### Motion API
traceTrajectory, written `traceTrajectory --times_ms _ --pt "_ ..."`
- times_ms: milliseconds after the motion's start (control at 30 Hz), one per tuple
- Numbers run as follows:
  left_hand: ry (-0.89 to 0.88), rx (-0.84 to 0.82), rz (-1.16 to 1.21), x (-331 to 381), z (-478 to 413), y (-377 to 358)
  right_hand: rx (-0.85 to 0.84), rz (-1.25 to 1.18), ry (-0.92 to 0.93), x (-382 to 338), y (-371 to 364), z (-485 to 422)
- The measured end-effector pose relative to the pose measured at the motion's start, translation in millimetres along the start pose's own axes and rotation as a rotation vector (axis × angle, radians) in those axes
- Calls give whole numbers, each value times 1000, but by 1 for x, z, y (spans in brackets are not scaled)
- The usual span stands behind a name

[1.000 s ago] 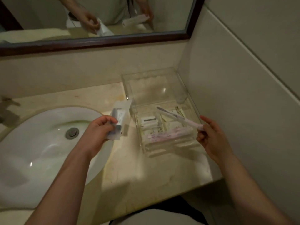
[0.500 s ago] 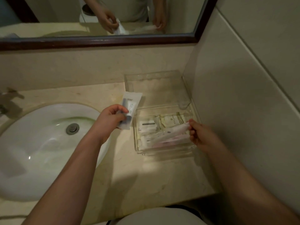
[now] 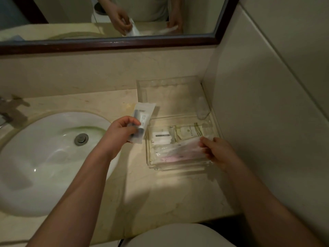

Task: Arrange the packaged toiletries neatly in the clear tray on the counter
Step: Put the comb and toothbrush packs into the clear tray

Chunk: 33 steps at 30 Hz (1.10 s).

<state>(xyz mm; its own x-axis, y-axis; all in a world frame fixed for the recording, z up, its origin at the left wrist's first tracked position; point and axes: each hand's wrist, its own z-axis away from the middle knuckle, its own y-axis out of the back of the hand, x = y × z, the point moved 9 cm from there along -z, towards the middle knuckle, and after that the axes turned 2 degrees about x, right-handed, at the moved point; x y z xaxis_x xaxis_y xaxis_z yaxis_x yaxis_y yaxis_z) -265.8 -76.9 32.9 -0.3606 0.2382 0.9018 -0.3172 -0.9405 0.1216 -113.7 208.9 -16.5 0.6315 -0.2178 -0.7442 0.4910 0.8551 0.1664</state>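
Counter: pale stone top (image 3: 160,193); sink (image 3: 44,166) at left, wall (image 3: 267,122) at right.
Clear tray: clear tray (image 3: 179,167) stands at the right end of the counter, close to the wall; a second clear box (image 3: 169,93) sits just beyond it.
Tray contents: flat sachets (image 3: 189,131) lie in the far half.
Right hand: right hand (image 3: 219,152) pinches the right end of the long toothbrush packet (image 3: 179,149), which lies across the tray's near half.
Left hand: left hand (image 3: 118,135) has its fingers curled round the lower part of the tube packet (image 3: 143,114), held upright just left of the tray.
Handling: both packets are judged light; the film is likely slick and limp beyond the stiff contents.
Hold point: grip over the solid item inside, not the empty film edge.
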Motion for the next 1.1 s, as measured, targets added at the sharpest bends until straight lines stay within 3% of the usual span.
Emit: traceTrajectory --times_ms 67,167,233,300,433,533,633,800,1100 --pt "10 5 18 0 0 2 -24 -89 25 -10 3 3" --pt "9 4 24 1 2 2 -140 -448 57 -40 -7 12" --pt "-12 -9 8 5 3 0 -199 -557 186 -72 -13 18" --pt "-37 -33 -32 10 4 -4 -194 -412 383 -105 -16 28" --pt "-71 -2 -213 20 -3 -7 -216 224 725 -149 -50 56" --pt "-138 52 -264 36 -15 -12 -384 891 741 -123 -104 53" --pt "-172 26 -260 45 -28 -27 -492 1301 695 -71 -140 30" --pt "-165 -153 -390 45 -51 -81 -562 1356 666 -27 -158 14" --pt "-119 -520 -605 24 -63 -169 -336 1142 914 -29 -144 29"
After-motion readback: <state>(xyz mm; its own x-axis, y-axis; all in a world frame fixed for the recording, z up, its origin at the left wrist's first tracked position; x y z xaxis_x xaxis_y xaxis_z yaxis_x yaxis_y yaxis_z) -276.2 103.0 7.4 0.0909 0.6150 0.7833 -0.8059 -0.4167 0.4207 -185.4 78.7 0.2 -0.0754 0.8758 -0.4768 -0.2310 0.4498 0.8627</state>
